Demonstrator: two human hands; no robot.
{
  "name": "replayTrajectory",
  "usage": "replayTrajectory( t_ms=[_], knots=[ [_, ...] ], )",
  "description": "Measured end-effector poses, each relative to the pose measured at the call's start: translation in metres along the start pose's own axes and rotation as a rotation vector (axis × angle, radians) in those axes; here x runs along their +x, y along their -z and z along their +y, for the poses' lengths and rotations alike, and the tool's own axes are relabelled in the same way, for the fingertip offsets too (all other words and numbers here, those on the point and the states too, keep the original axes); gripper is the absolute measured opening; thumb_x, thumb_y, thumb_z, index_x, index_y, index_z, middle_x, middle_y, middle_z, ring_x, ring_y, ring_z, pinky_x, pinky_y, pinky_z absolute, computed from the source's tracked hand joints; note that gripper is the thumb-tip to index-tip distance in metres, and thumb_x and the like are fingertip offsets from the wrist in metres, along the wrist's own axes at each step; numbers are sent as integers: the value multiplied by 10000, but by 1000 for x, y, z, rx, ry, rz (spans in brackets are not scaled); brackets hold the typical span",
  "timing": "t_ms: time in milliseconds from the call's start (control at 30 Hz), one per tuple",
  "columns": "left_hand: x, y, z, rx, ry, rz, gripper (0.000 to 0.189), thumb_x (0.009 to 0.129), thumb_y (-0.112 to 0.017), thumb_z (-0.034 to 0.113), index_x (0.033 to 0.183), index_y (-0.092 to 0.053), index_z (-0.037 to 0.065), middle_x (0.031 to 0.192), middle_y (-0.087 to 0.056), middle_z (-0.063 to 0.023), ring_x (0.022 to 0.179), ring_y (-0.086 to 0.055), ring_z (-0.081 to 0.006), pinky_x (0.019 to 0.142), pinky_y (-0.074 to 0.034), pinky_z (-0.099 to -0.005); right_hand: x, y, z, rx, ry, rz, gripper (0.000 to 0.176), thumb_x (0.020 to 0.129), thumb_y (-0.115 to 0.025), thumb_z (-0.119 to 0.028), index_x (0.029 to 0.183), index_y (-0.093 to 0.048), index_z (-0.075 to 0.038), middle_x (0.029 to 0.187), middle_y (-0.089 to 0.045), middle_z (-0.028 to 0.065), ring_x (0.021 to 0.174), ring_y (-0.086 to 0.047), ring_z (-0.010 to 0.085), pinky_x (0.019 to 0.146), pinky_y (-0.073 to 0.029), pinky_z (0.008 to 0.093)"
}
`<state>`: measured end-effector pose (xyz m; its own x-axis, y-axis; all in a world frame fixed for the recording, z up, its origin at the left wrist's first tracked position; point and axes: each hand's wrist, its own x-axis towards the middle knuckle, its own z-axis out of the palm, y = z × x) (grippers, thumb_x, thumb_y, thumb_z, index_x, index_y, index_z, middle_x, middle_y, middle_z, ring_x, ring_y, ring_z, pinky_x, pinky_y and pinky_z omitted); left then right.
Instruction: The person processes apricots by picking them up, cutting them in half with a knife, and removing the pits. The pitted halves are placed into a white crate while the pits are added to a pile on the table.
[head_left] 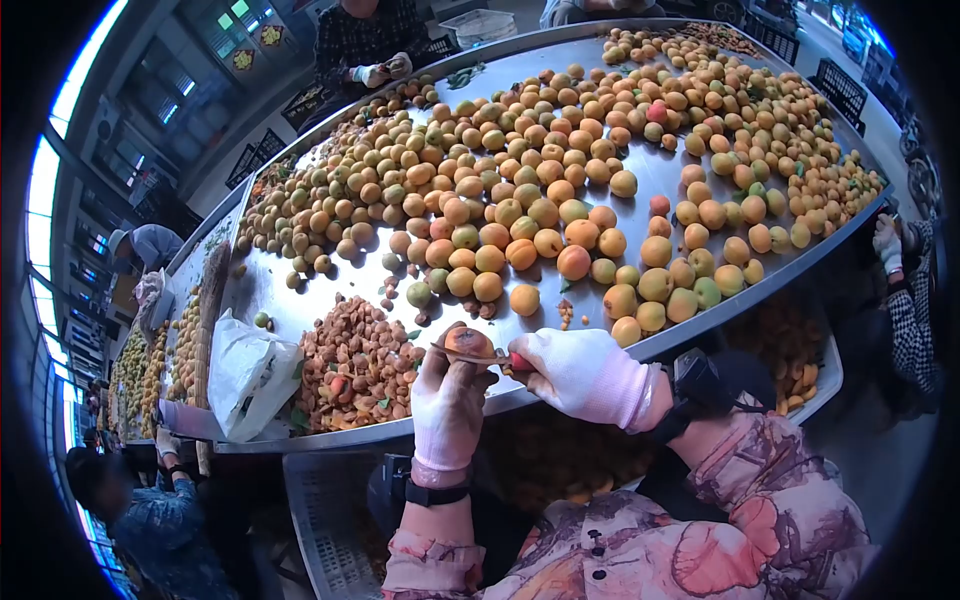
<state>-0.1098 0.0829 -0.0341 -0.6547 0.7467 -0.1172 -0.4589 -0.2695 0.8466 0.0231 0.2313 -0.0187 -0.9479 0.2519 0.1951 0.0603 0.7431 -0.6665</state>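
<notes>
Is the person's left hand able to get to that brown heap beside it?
Probably yes: the left hand sits next to the brown heap, nothing between. But its grip is shut on an apricot that the knife in the right hand touches, so it isn't free.

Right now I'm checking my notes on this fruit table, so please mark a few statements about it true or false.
1. The left hand holds an apricot. True.
2. The right hand is empty. False: it grips a knife set against the apricot.
3. A pile of pits lies on the metal table, left of the hands. True.
4. The white bag lies at the table's far edge. False: it lies at the near edge, beside the pits.
</notes>
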Motion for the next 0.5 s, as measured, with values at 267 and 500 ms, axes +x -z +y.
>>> replayTrajectory(
  t_ms=[267,500],
  knots=[
    [-11,32,4,114,-89,-19,534,944,-706,291,1338,-499,-4,1203,-609,-83,1115,-604,-197,934,-517,-321,15,-22,-9,-56,24,-89,208,927,-646,-203,1097,-573,-108,928,-654,96,859,-675,331,709,-548,419],
    [-24,46,18,-12,-98,86,431,936,-710,191,1268,-543,-26,1113,-634,-90,997,-645,-184,847,-542,-303,33,-39,-22,-56,81,-112,186,932,-644,-213,1049,-564,-92,893,-659,108,844,-677,337,702,-543,428]
  ],
)
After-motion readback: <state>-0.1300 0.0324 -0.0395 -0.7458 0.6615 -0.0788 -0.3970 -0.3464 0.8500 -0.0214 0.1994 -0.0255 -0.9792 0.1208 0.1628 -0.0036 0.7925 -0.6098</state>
